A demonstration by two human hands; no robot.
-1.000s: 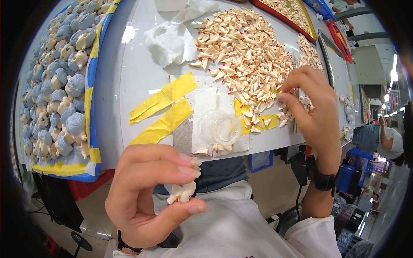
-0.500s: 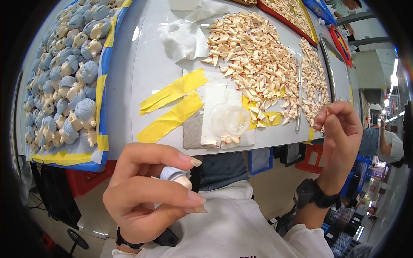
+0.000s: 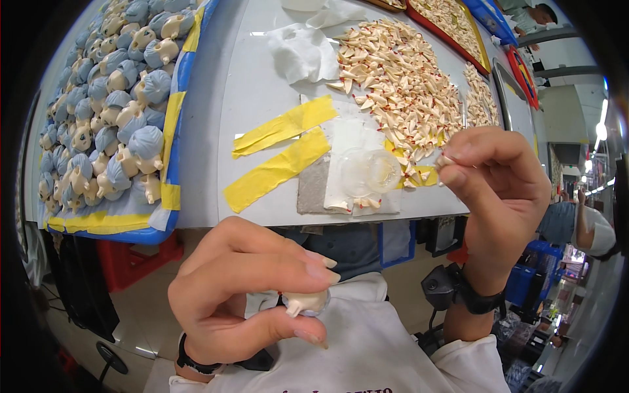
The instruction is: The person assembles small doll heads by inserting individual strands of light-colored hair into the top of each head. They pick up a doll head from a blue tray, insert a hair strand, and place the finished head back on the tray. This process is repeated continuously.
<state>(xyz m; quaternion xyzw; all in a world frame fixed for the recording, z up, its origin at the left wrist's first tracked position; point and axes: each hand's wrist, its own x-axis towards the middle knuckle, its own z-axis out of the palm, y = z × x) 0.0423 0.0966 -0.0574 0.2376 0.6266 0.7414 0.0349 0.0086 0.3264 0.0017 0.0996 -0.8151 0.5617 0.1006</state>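
Between the thumb and fingers of my left hand (image 3: 229, 295) is a small figurine head (image 3: 306, 303), its cream side and a stubby projection facing up and a bit of blue showing below. My right hand (image 3: 504, 173), raised at the table's front edge, pinches a small cream piece (image 3: 445, 161) between thumb and forefinger. It resembles the pointed, red-tipped cream pieces (image 3: 400, 85) heaped on the table beyond. Nearest to that hand, a clear round dish (image 3: 382, 171) rests on white paper, with a few loose pieces by its front edge.
To the left, a blue tray (image 3: 171, 177) edged with yellow tape holds many blue-haired figurine heads (image 3: 145, 141). Two yellow tape strips (image 3: 278, 167) and a crumpled white cloth (image 3: 301, 52) lie mid-table. A red tray (image 3: 481, 62) of pieces stands far right. Another person (image 3: 593, 226) is at the right.
My left hand has turned the figurine head, so its cream side shows instead of the blue hair. My right hand has come leftward, toward the dish, with its small piece. The view has shifted slightly.
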